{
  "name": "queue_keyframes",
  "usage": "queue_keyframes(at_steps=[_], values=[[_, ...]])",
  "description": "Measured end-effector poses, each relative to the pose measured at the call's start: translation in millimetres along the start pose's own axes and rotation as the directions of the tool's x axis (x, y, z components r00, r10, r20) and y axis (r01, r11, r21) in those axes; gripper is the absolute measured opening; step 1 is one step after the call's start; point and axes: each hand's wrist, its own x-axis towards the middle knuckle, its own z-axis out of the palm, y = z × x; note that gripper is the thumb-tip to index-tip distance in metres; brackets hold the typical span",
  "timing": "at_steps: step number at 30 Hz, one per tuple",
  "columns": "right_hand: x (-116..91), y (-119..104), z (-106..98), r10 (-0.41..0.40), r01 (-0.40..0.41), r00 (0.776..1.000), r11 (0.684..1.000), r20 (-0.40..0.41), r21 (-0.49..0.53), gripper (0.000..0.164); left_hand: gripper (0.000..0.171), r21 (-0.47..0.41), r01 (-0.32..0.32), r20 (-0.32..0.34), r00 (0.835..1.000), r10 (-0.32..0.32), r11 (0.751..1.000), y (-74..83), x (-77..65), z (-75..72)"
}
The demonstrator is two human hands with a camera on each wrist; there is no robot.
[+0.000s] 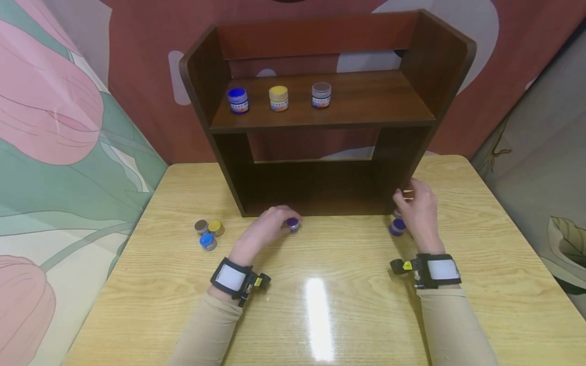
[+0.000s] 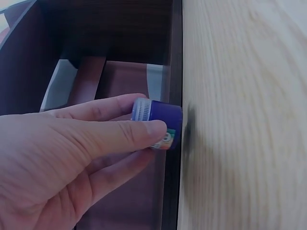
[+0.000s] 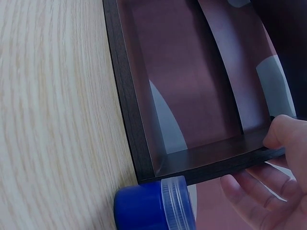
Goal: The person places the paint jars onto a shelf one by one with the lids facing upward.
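In the head view my left hand (image 1: 270,226) is at the front bottom edge of a dark brown wooden shelf (image 1: 320,124), holding a small purple paint jar (image 1: 293,224). Thumb and fingers pinch that jar in the left wrist view, its purple side (image 2: 165,117) close to the wood-grain table. My right hand (image 1: 420,208) is at the shelf's right side panel; in the right wrist view the thumb (image 3: 283,132) lies on the panel and the fingers curl outside it. Beside that panel stands a blue-purple jar (image 1: 397,227), with another jar (image 1: 397,213) partly hidden behind it.
On the upper board stand a blue jar (image 1: 238,101), a yellow jar (image 1: 279,98) and a clear-lidded jar (image 1: 321,95). Left of the shelf, brown (image 1: 201,227), yellow (image 1: 216,228) and blue (image 1: 208,242) jars cluster on the table (image 1: 348,315). Patterned cloth (image 1: 137,76) hangs behind.
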Motion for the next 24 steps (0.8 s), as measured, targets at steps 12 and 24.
queue_keyframes(at_steps=[12,24], values=[[-1.1,0.0,-0.5,-0.012,0.012,1.0,1.0,-0.007,0.005,0.028,0.037,0.003,-0.052,-0.096,0.994,0.052,0.999,4.8,-0.7,-3.6],[0.0,-1.3,-0.8,0.024,-0.024,1.0,1.0,0.019,0.015,0.032,0.05,-0.075,-0.063,-0.177,0.983,0.049,0.995,8.4,3.6,-7.6]])
